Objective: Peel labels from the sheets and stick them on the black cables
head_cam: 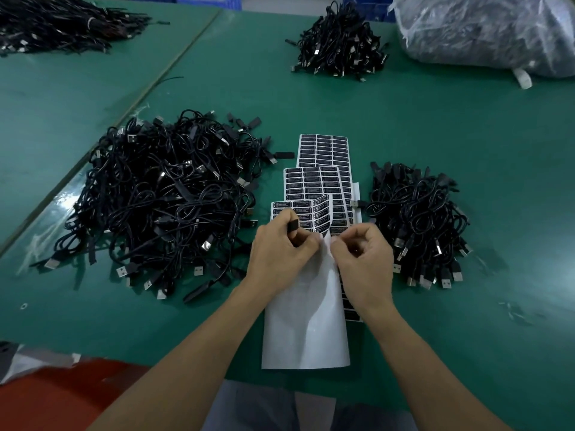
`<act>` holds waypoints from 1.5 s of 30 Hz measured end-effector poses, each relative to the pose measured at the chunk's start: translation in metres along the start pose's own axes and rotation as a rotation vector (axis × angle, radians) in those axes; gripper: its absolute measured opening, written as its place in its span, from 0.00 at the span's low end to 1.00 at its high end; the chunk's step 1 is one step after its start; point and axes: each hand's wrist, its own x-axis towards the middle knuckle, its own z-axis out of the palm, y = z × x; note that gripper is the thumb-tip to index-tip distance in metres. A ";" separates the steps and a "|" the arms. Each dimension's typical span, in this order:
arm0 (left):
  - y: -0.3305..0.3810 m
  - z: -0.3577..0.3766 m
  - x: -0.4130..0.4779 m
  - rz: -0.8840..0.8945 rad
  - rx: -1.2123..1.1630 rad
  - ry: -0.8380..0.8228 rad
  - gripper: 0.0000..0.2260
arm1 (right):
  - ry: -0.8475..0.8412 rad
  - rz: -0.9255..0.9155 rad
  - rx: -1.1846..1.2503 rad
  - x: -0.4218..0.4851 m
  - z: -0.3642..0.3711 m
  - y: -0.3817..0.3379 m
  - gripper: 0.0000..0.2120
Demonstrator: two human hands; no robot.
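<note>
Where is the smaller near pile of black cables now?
In the head view, the smaller cable pile lies right of the label sheets, just beyond the right hand.

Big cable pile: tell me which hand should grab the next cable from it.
Left, probably. The big cable pile lies just beside the left hand; the right hand would have to cross the label sheet both hands hold.

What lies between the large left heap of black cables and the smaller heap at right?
Head view: overlapping white sheets of black labels; the left hand and right hand pinch the nearest sheet.
</note>
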 end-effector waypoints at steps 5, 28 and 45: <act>-0.003 -0.001 0.001 0.035 -0.062 0.104 0.21 | 0.079 -0.100 -0.175 -0.007 0.003 -0.004 0.12; -0.004 -0.001 0.003 -0.018 -0.028 0.143 0.22 | -0.144 -0.216 -0.871 0.002 0.022 -0.030 0.09; 0.001 -0.004 -0.001 0.025 0.063 -0.052 0.07 | -0.120 -0.008 0.065 0.002 0.015 -0.032 0.17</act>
